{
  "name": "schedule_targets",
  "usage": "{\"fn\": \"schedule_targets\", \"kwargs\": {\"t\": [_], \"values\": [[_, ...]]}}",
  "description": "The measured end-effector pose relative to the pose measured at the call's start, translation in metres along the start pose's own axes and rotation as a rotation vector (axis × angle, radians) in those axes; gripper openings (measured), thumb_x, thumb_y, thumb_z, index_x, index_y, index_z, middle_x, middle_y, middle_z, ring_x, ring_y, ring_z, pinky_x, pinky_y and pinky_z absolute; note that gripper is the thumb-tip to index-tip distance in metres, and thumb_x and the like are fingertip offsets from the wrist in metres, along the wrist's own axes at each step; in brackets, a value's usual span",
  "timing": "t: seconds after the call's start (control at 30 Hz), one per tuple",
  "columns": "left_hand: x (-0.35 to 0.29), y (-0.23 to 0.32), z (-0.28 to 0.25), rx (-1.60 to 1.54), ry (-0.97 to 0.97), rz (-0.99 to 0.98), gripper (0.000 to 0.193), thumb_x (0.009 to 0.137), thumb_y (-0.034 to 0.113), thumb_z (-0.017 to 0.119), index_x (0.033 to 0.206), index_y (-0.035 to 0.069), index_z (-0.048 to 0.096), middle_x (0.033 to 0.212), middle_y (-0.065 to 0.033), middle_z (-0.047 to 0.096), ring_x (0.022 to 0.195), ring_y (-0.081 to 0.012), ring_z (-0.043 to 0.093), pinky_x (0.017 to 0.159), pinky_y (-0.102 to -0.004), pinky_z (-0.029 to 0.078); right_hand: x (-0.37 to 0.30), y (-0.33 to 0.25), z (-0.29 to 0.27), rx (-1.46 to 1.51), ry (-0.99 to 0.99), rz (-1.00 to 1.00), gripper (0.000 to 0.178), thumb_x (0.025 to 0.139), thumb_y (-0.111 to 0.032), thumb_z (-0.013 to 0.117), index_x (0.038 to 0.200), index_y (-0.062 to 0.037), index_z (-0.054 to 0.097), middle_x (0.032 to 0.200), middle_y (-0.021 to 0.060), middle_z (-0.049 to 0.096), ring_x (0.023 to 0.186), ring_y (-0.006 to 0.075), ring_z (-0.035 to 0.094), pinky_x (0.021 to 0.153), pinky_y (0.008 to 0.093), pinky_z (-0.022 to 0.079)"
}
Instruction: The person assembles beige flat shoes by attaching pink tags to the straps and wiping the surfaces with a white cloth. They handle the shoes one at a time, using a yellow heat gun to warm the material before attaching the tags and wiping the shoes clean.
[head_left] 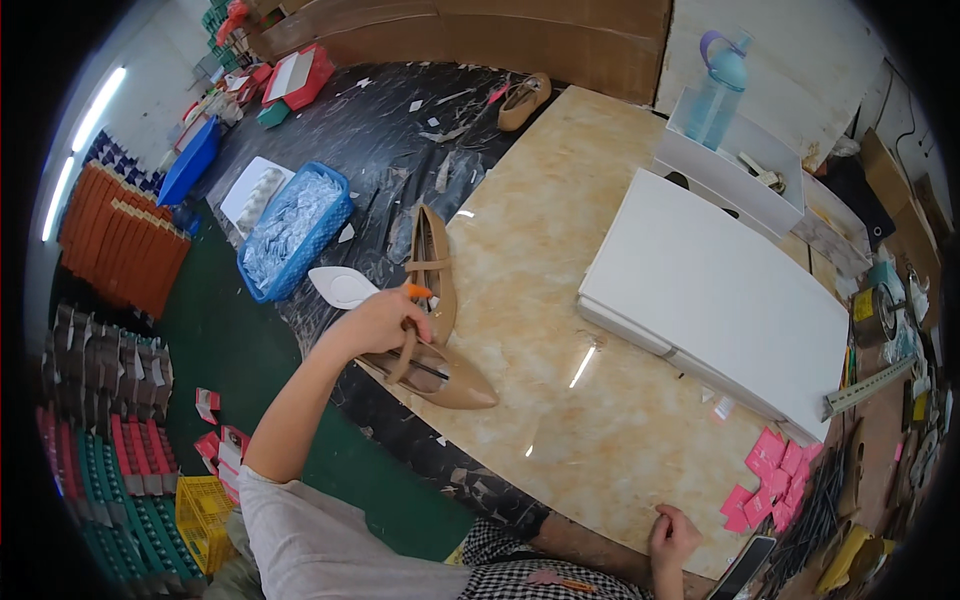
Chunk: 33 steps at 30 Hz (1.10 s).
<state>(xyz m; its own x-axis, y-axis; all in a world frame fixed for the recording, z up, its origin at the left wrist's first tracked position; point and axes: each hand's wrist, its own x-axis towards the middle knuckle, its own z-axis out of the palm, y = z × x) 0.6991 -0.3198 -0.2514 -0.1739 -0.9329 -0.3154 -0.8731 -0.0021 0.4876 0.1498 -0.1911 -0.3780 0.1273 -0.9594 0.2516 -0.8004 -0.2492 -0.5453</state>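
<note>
- Tan shoes (432, 340), a pair of pointed flats with thin straps, lie at the left edge of the surface (560, 300), one toe pointing toward the near edge, the other standing on its side just behind it
- left hand (378, 322) has its fingers (405, 325) curled over the strap and throat of the nearer shoe, closed on it; something small and orange (417, 291) shows at the fingertips, too small to tell what
- right hand (672, 538) rests at the near edge of the surface, fingers loosely bent, holding nothing that I can see, with a dark phone (742, 568) just beside it
- handling, as a judgement: each shoe looks light, with a stiff sole and a soft, glossy upper that could scuff or crease; the straps are thin and would stretch if pulled
- best hold seems to be at the heel counter or across the throat, thumb inside, rather than by a strap or the narrow toe
- a white insole shape (342, 286) lies just beyond the left hand, off the marbled part, on dark plastic sheeting
- a blue basket (296, 232) of clear wrapping sits farther left on the floor side
- a flat white box (715, 300) lies on the right half of the surface, well apart from the shoes; pink tags (772, 480) lie near its near corner
- a third tan shoe (524, 101) lies at the far edge
</note>
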Motion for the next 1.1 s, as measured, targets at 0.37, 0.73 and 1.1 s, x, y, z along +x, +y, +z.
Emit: {"fn": "schedule_targets", "kwargs": {"t": [0.37, 0.73, 1.1], "values": [[0.007, 0.013, 0.019, 0.12, 0.189, -0.061, 0.02, 0.077, 0.002, 0.063, 0.088, 0.013, 0.075, 0.092, -0.0148, 0.065, 0.089, -0.0344, 0.063, 0.078, -0.0423, 0.051, 0.007, 0.001, -0.004, -0.011, 0.018, -0.039, 0.016, 0.076, -0.001, 0.064, 0.085, -0.0134, 0.069, 0.062, 0.0072, 0.062, 0.049, 0.0231, 0.057, 0.045, 0.034, 0.043], [0.193, -0.029, -0.202, 0.273, 1.282, 0.006, 0.049, 0.077, 0.017, 0.071, 0.124, 0.006, 0.061, 0.114, -0.021, 0.064, 0.109, -0.035, 0.06, 0.096, -0.0406, 0.046, 0.0, -0.015, -0.007, -0.03, -0.061, -0.012, 0.021, 0.08, 0.0, 0.065, 0.096, -0.0119, 0.072, 0.088, 0.0123, 0.072, 0.071, 0.029, 0.068, 0.063, 0.0373, 0.054], [0.059, 0.324, 0.073, -0.933, 0.958, 1.946, 0.036, 0.088, 0.031, 0.063, 0.098, -0.003, 0.064, 0.101, -0.0142, 0.066, 0.094, -0.0263, 0.064, 0.087, -0.0376, 0.05, -0.012, 0.021, 0.007, -0.022, -0.089, -0.004, 0.027, 0.083, -0.019, 0.062, 0.11, -0.0199, 0.059, 0.068, 0.0067, 0.061, 0.06, 0.027, 0.062, 0.048, 0.0409, 0.048]]}}
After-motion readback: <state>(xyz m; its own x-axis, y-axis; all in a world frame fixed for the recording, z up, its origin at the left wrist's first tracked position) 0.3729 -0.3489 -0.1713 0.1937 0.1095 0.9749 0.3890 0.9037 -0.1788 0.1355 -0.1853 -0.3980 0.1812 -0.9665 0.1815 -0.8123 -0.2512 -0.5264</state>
